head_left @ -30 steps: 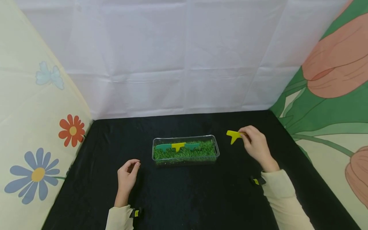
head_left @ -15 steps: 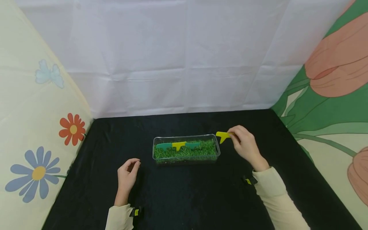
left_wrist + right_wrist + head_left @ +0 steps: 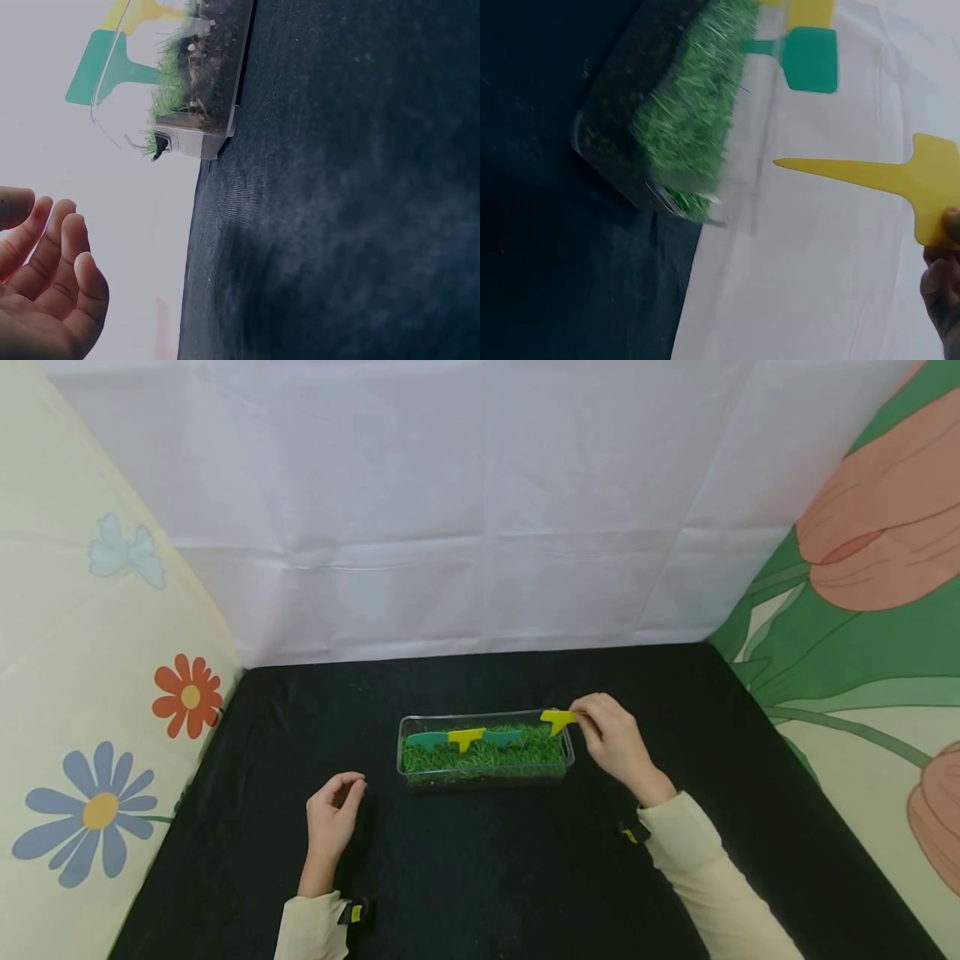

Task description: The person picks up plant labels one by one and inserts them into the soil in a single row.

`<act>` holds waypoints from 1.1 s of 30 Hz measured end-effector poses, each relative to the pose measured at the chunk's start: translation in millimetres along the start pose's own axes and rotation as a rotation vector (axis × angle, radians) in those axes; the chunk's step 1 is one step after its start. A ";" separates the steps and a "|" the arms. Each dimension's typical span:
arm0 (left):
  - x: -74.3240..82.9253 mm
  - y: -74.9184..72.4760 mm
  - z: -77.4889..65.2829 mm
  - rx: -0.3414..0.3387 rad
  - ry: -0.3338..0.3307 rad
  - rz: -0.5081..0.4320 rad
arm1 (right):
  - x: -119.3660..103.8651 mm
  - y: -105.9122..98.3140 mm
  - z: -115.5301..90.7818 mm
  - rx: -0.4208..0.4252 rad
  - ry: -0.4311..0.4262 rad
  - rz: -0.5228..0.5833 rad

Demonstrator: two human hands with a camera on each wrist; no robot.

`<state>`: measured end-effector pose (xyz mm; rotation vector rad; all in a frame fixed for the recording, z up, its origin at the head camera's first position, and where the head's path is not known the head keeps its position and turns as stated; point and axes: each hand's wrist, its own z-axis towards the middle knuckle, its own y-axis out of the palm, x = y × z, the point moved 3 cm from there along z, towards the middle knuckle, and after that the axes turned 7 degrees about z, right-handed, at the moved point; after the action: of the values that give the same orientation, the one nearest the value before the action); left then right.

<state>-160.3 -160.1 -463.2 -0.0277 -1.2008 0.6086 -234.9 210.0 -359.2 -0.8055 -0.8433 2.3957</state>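
My right hand (image 3: pixel 615 742) pinches a yellow T-shaped plant label (image 3: pixel 922 180) by one end of its head, its pointed stem directed down. The label hangs over the right end of a clear plastic tray (image 3: pixel 480 774) of green grass (image 3: pixel 536 747) growing in dark soil (image 3: pixel 214 52). A row of labels stands in the grass: a teal one (image 3: pixel 427 742) on the left, a yellow one (image 3: pixel 467 739) in the middle and another teal one (image 3: pixel 502 738) on the right. My left hand (image 3: pixel 332 820), fingers loosely curled, holds nothing left of the tray's near side.
A black cloth (image 3: pixel 465 877) covers the table. White fabric (image 3: pixel 480 527) hangs behind it. Printed panels with flowers (image 3: pixel 97 814) on the left and large tulips (image 3: pixel 885 527) on the right flank the table.
My right hand has moved left with the yellow plant label, from beside the tray to above its right end. The left hand and the tray have stayed put.
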 end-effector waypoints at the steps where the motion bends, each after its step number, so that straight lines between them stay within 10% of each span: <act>1: 0.3 0.2 0.1 0.002 0.003 -0.001 | -0.2 2.6 -0.2 -0.011 -0.002 0.006; 12: 35.3 -7.0 -0.2 0.000 -0.003 0.035 | 2.5 19.5 -3.0 -0.018 -0.028 0.039; 24: -2.0 -0.3 -0.8 -0.005 -0.032 -0.001 | 7.0 35.3 -8.2 -0.053 -0.032 0.047; 33: 25.1 -6.0 -0.8 -0.009 -0.018 0.026 | 8.7 40.7 -11.4 -0.078 -0.009 0.023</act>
<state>-151.5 -153.5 -439.8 -0.0457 -1.2219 0.6274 -243.1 191.2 -397.2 -0.8398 -0.9407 2.4011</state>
